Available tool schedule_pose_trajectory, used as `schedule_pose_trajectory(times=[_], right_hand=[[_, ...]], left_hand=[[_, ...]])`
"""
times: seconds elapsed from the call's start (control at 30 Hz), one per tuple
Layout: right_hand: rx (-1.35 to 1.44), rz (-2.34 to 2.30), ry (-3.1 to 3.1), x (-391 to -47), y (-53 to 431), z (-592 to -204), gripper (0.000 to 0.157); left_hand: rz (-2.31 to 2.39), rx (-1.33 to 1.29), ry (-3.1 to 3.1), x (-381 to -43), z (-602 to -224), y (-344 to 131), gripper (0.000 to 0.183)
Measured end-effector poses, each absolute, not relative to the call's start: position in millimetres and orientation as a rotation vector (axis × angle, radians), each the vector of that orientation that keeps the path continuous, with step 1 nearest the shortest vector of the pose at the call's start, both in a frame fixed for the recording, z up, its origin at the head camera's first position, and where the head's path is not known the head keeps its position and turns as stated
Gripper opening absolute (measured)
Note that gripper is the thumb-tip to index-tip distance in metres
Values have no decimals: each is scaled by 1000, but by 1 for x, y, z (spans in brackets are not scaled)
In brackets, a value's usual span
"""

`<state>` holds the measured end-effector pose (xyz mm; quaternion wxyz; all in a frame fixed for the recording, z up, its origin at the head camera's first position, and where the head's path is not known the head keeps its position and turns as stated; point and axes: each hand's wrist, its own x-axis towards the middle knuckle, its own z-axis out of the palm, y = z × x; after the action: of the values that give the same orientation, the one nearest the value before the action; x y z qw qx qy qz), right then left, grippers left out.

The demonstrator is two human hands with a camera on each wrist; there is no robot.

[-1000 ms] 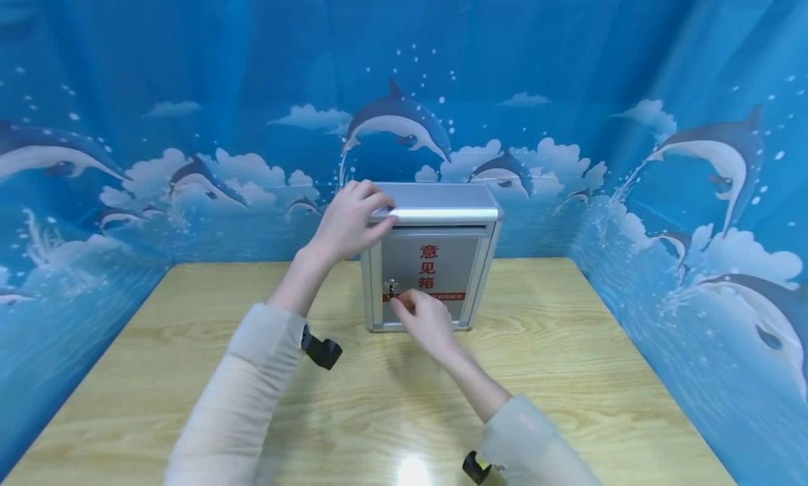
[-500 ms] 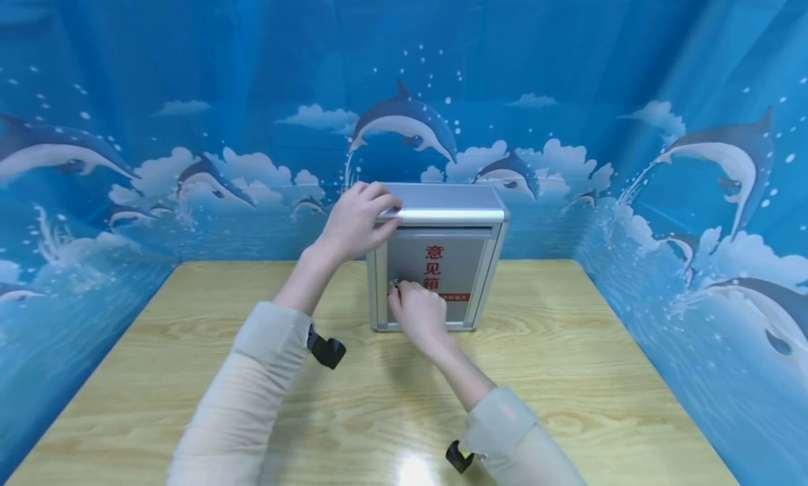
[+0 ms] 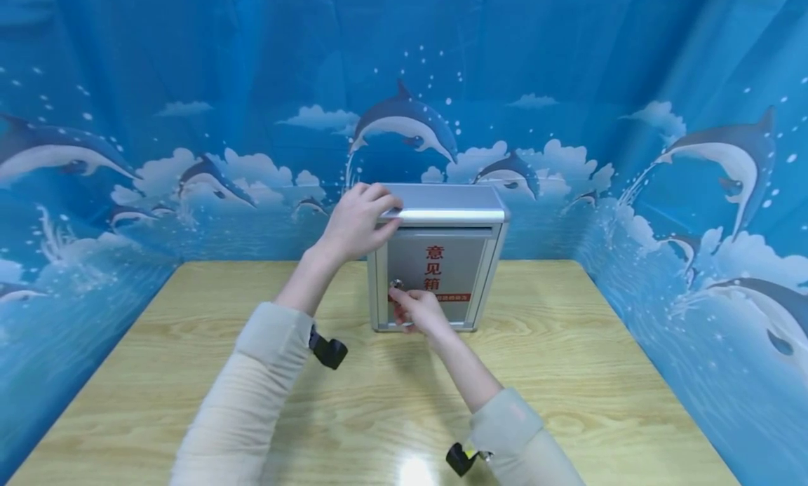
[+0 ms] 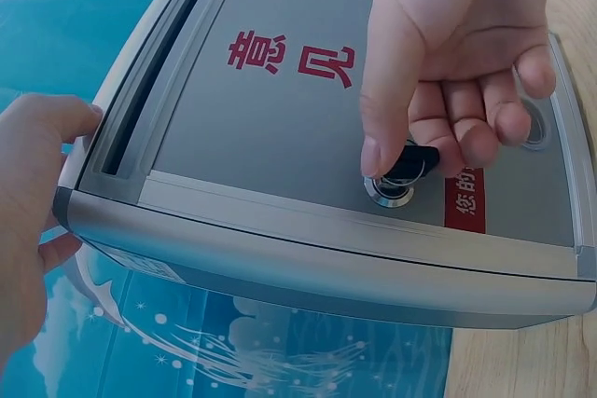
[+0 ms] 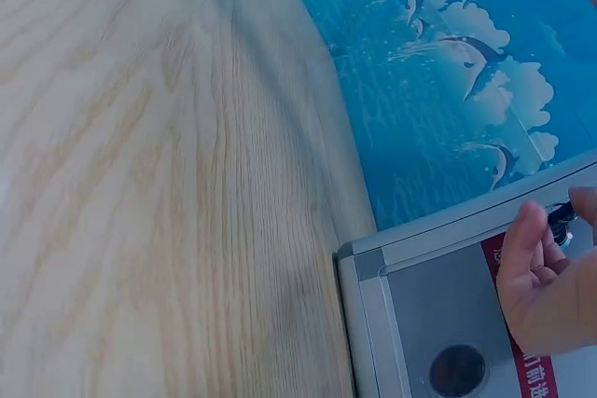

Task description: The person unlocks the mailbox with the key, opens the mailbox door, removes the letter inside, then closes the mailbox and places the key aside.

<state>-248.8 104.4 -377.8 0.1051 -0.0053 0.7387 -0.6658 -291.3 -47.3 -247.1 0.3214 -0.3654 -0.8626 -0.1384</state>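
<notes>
A grey metal suggestion box [image 3: 435, 261] with red characters stands upright on the table. My left hand [image 3: 360, 219] grips its top left corner, thumb on the front and fingers over the top. In the left wrist view, a black-headed key [image 4: 417, 161] with a wire ring is at the round silver lock [image 4: 387, 196] on the box's door. My right hand [image 3: 421, 309] pinches the key's head between thumb and index finger, the other fingers loosely bent below. The right wrist view shows only part of this hand and the black key head.
The wood-grain table [image 3: 549, 346] extends around the box. A blue curtain [image 3: 252, 65] printed with dolphins stands behind it and along both sides. A narrow slot [image 4: 160, 67] runs near the box's top edge. Both wrists wear black camera mounts.
My right hand has turned at the lock: its fingers first covered the key closely, and now hang lower with the lock showing again. The left hand keeps its grip on the corner.
</notes>
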Motion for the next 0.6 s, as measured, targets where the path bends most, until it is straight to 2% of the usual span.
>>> schedule_pose_trajectory(times=[0.23, 0.4, 0.6], right_hand=[[67, -2019, 2019, -251, 104, -378, 44], [41, -2002, 2069, -250, 103, -375, 29], [-89, -1890, 2325, -250, 101, -374, 36]], left_hand=[[-369, -968, -2246, -291, -249, -48, 18], [-368, -980, -2227, -292, -249, -49, 18], [-362, -986, -2223, -292, -248, -48, 17]])
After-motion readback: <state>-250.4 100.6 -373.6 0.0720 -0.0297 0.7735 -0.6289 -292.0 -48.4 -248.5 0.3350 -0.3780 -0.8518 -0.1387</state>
